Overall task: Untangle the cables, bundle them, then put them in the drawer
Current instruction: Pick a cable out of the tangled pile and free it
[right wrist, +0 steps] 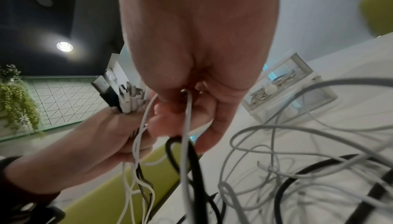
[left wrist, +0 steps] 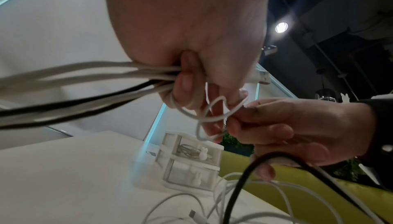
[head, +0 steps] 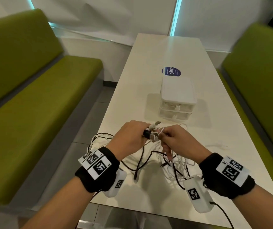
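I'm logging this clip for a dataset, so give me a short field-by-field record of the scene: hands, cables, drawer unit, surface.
left hand: grips a bunch of cable ends, plugs sticking out past the fingers
right hand: pinches a thin white cable beside the left hand
cables: white and black, loose tangle lying on the table under the hands
drawer unit: white, two stacked drawers, both closed; coiled cable shows in the upper one
table: white, between green benches
task stage: still untangling, nothing bundled

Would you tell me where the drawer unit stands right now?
In the head view, the drawer unit stands mid-table, beyond both hands, beside the blue sticker.
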Available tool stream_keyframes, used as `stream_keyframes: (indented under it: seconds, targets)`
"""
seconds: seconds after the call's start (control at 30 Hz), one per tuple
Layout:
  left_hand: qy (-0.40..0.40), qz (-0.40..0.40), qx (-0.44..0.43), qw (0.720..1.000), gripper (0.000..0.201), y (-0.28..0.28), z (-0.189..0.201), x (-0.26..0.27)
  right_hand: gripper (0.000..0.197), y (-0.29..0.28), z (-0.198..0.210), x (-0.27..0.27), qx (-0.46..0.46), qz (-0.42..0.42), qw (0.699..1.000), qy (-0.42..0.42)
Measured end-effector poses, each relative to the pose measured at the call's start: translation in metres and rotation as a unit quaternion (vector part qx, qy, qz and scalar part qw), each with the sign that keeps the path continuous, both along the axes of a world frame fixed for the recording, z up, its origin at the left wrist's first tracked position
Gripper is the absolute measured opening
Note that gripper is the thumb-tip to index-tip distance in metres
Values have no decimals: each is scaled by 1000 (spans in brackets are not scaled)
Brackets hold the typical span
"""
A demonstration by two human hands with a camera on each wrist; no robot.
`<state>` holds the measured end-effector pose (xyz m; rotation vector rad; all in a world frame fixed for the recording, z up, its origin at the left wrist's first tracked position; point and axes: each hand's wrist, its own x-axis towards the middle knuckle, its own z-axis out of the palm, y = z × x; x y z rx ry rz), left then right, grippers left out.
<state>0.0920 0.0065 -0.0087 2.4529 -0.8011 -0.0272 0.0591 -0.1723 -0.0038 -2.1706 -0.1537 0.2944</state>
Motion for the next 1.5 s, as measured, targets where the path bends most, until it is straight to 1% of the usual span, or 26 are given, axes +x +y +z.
stream_keyframes:
  seconds: [0.13,0.2,0.27,0.3,0.37,0.4,0.43,0.5,0.53,0.57,0.6,0.67,0.7,0.73,0.77,0.8,0.87,0.9,0.93,0.97,1.0,1.07,1.1,1.27,1.37,1.5]
  targets:
    - [11,18,66,998,6,2,-5,-4,35,-2,-9,2,-3,-40,999,28]
    - [29,26,71,997,15,3,-8,-5,36,-5,-11,4,-10,-62,998,15]
    - [18,37,61,997,20,6,-7,-1,42,-7,-9,4,-13,-52,999,8]
    - [8,53,36,998,22,10,-5,2,46,-7,-8,3,-10,-36,999,15]
    - [7,100,-86,991,25,19,1,10,48,-8,-6,-2,-26,14,999,40]
    - [12,131,-155,979,27,25,6,15,48,-9,-6,-4,-50,44,997,48]
    - [21,170,-218,961,30,32,11,19,47,-10,-8,-5,-76,70,993,52]
    - [45,244,-334,909,36,44,18,29,47,-12,-13,-5,-110,94,989,41]
    - [51,274,-370,886,37,49,18,35,47,-13,-15,-4,-118,92,988,27]
    - [50,297,-379,875,37,52,17,39,48,-13,-17,-3,-122,87,989,10]
    - [46,310,-351,882,35,53,14,42,48,-14,-18,-1,-121,80,989,0]
    - [4,313,-199,929,26,50,4,42,48,-14,-18,1,-101,53,993,2]
    - [-30,320,-128,938,21,47,0,39,48,-14,-18,2,-90,34,995,1]
    - [-71,315,-102,941,19,45,-3,35,48,-13,-17,3,-87,17,996,-9]
    - [-105,290,-123,943,22,41,-4,29,48,-14,-16,4,-97,7,995,-25]
    - [-123,243,-164,948,33,36,-4,23,47,-14,-15,5,-112,5,993,-40]
    - [-75,118,-227,964,55,23,-8,9,47,-14,-17,7,-128,18,990,-53]
    - [-37,58,-209,975,60,17,-12,4,46,-14,-18,7,-126,28,990,-51]
    - [-24,12,-161,987,62,11,-15,-1,44,-13,-18,8,-125,36,990,-49]
    - [-41,-17,-95,994,58,5,-21,-3,42,-12,-19,8,-129,40,990,-51]
    - [-61,-24,-44,997,47,2,-27,-2,41,-11,-18,8,-133,42,989,-54]
    - [-64,-10,-28,997,17,1,-28,0,40,-11,-16,6,-131,43,989,-58]
    - [-64,-4,-35,997,10,2,-26,1,40,-11,-16,5,-128,42,989,-62]
    - [-27,50,-84,995,30,9,-12,6,45,-12,-22,3,-95,29,993,-59]
    - [-35,66,-95,993,32,13,-9,10,43,-12,-25,4,-94,23,994,-55]
    - [-49,105,-168,979,35,19,-2,9,41,-14,-27,4,-96,16,993,-67]
